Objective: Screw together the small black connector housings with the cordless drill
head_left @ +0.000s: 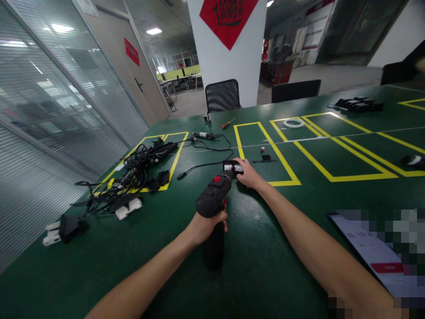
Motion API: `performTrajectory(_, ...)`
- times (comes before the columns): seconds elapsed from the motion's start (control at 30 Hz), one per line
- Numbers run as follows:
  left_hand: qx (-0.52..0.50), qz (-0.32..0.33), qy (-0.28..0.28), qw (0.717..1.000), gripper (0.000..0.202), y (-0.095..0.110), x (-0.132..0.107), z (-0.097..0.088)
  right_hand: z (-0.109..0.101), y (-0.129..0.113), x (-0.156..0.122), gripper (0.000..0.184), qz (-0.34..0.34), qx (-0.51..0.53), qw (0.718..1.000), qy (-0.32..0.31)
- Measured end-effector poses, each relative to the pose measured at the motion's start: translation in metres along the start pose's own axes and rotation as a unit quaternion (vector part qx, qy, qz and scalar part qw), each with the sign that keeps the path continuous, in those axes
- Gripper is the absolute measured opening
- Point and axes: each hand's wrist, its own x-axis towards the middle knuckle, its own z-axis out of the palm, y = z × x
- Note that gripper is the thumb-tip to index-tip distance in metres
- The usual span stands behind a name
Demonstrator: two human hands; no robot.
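My left hand (206, 228) is wrapped round the grip of a black cordless drill (212, 195) with a red switch on top. The drill's chuck points away from me, and its front end meets a small black-and-white part (236, 167) on the table. At the right end of that part, my right hand (247, 173) grips it with the fingers curled over its side. The drill hides some of the part, so I cannot tell whether the bit sits in a screw. A black cable (206, 165) with a plug ends just left of the part.
On the left lies a tangle of black cables (133, 173) with black and white pieces near it. A screwdriver (228, 123), a ring of white tape (294, 123) and a black bracket-like part (358, 104) are farther back. Yellow tape outlines mark the green table (265, 266).
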Motion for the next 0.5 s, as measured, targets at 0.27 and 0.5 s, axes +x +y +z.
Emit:
performTrajectory(0.27,-0.001,-0.001,0.010,1.000,0.021,0.0028,-0.0018,0.0018,0.0015,0.0019,0.0008,0.071,-0.003,-0.002,1.000,-0.003)
performTrajectory(0.5,-0.011,0.001,0.015,1.000,0.023,0.0001,-0.0012,0.0018,0.0018,0.0008,0.0006,0.068,0.004,0.000,1.000,-0.001)
